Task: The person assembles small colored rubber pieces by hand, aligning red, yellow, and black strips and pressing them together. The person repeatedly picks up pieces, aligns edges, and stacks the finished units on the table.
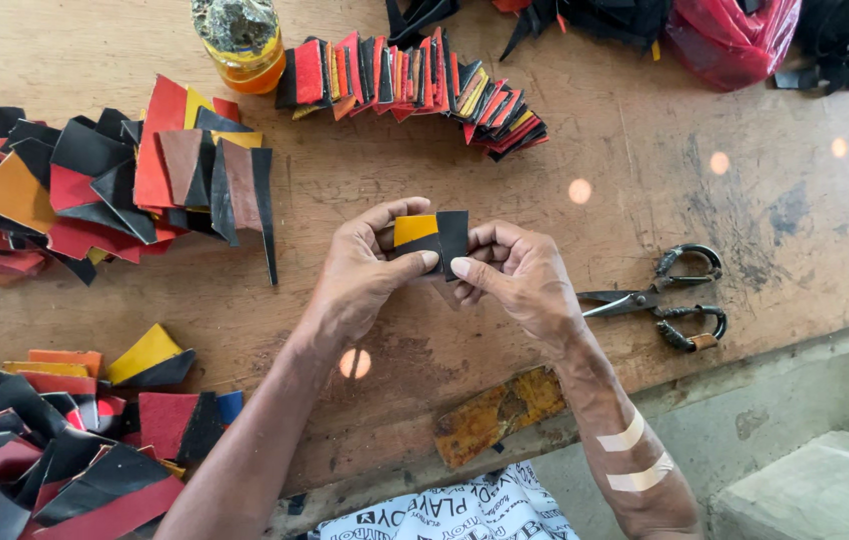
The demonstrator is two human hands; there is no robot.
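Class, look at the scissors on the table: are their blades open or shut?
Shut. The scissors lie flat on the wooden table, blades together in one point, right of the hands.

A worn wooden table (625,150) is seen, scuffed and stained. On it are laid heaps of cut pieces (105,185) in black, red and orange — a fanned row (415,85) among them — plus a jar (242,42), black-handled scissors (660,297), a stained orange pad (500,413) and a red bag (730,40).
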